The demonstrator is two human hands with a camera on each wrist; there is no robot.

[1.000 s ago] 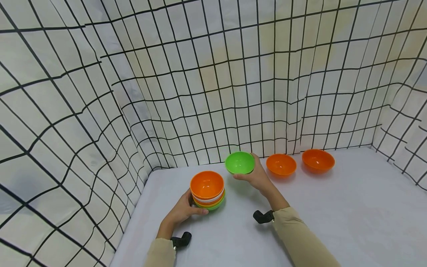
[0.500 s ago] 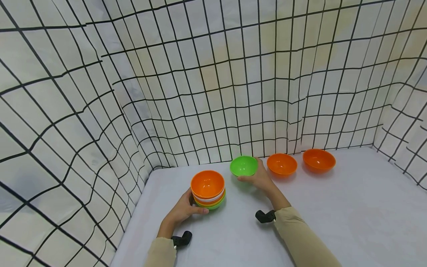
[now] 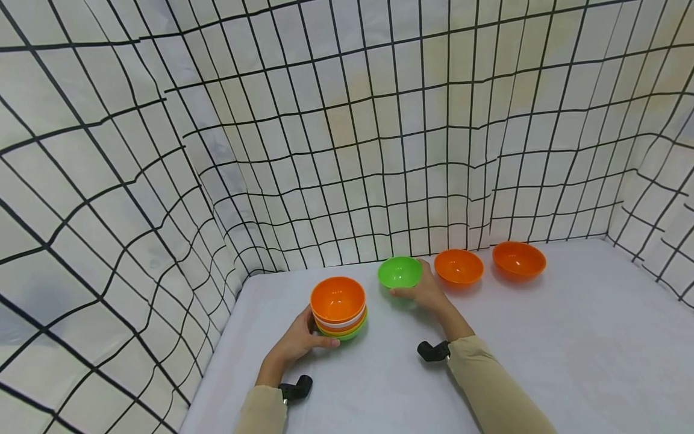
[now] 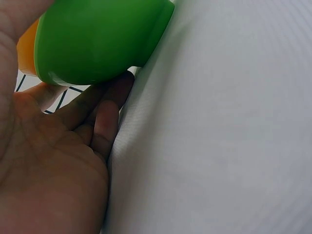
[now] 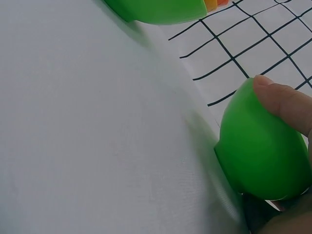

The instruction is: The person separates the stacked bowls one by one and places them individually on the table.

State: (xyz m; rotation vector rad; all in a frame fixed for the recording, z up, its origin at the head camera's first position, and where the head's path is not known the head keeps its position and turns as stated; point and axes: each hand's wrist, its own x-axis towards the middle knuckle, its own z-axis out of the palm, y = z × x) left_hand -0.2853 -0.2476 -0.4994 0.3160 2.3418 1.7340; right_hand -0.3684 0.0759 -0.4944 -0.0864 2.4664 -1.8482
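Observation:
My left hand (image 3: pixel 295 345) holds a stack of nested bowls (image 3: pixel 337 301) at the left, fingers on its far side and thumb along the front. An orange bowl tops the stack, with white, orange and yellow rims below and a green bowl (image 4: pixel 102 36) at the bottom. Toward the back of the table, my right hand (image 3: pixel 425 292) grips a single green bowl (image 3: pixel 400 273) from its right side. The right thumb lies against this bowl's outer wall (image 5: pixel 261 146) in the right wrist view, its foot right at the white cloth. Both bowls' openings face up.
Two orange bowls stand upright to the right of the green one: a nearer bowl (image 3: pixel 458 268) close to my right hand and another bowl (image 3: pixel 518 261) farther right. White cloth covers the table (image 3: pixel 585 337). A white wall (image 3: pixel 347 132) with black grid lines rises behind.
The right hand has moved slightly right and lower with the green bowl, bringing it closer to the orange bowls. My left hand and the stack have stayed in place.

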